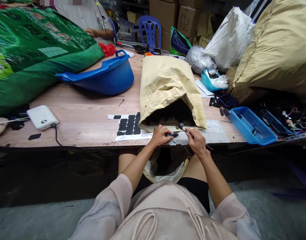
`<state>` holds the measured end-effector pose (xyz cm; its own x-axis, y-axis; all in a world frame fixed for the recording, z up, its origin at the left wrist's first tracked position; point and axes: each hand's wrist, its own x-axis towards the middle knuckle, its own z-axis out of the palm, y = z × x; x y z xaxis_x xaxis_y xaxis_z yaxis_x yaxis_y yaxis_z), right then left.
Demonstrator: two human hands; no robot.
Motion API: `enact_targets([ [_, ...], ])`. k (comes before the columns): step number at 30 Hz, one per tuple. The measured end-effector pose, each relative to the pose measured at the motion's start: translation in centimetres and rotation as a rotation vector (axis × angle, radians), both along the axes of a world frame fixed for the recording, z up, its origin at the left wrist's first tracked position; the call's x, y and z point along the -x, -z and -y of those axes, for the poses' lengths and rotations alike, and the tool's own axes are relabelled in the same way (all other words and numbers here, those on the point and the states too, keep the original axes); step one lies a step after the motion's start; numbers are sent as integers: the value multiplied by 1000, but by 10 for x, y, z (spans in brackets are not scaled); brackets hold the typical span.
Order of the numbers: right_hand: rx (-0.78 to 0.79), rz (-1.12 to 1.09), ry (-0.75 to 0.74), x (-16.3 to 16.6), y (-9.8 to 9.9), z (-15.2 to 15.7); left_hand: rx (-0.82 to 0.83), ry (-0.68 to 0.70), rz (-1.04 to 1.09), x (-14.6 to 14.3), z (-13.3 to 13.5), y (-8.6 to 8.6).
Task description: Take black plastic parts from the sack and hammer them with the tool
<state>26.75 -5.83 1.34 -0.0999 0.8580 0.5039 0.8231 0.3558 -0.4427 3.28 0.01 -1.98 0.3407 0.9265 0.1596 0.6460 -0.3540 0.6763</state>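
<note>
My left hand (160, 136) is closed in a pinch on a small flat black part (173, 134) at the table's front edge. My right hand (196, 141) is closed around a thin tool with a round dark head (180, 126), whose tip is close to the black part. Both hands are just in front of the open mouth of a tan paper sack (167, 86) lying on the table. A white sheet with several black pads (129, 126) lies left of my left hand. A clear plastic sheet (214, 133) lies under and right of my right hand.
A blue basin (105, 75) and a big green sack (30, 50) fill the left side. A white box with a cable (42, 117) sits front left. A blue basket (251, 126) and loose black parts lie right. Another person sits at the far side. A plastic bag (165, 171) hangs between my knees.
</note>
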Motion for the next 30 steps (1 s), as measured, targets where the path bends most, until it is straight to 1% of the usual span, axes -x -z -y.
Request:
enact_targets([
  [6,49,120,-51,12,2,14,14,2,-6,-1,-2,0],
  [13,16,191,-15,17,-11,9,15,4,43,-1,-2,0],
  [18,48,313,-39,18,-10,8,20,16,54,0,-2,0],
  [20,36,303,-31,16,-10,8,30,12,64,-1,-2,-1],
  [24,-16,213,4,10,-11,9,32,-8,73,-2,-2,-1],
  [28,12,241,0,5,-7,13,31,-9,68,-2,-1,-2],
  [30,24,217,11,2,-4,13,32,-9,66,-2,-1,-2],
])
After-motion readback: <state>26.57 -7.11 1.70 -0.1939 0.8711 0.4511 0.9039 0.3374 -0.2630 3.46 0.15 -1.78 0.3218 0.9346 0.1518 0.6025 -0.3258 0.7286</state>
